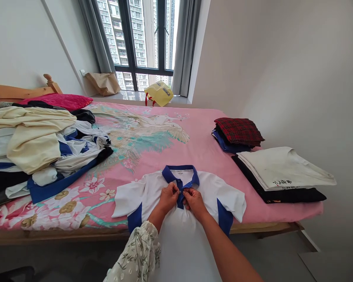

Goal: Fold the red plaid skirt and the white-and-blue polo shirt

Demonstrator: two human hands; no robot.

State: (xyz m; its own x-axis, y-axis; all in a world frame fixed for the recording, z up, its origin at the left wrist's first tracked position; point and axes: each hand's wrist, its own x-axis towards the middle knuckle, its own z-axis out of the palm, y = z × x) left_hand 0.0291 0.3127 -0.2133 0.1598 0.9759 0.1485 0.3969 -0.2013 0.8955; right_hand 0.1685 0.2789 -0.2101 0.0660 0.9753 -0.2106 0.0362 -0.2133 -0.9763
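Note:
A white polo shirt with a blue collar and blue side panels lies face up at the bed's near edge, its lower part hanging toward me. At the neck, my left hand pinches the left side of the blue button placket. My right hand pinches the placket's other side, close to the left fingertips. A small button seems to sit between the fingers; whether it is fastened I cannot tell. The sleeves spread out to both sides.
Left on the pink flowered bedsheet is a heap of loose clothes. Right lie a folded red plaid garment on blue clothes and a stack topped by a white shirt. A yellow bag and brown paper bag stand by the window.

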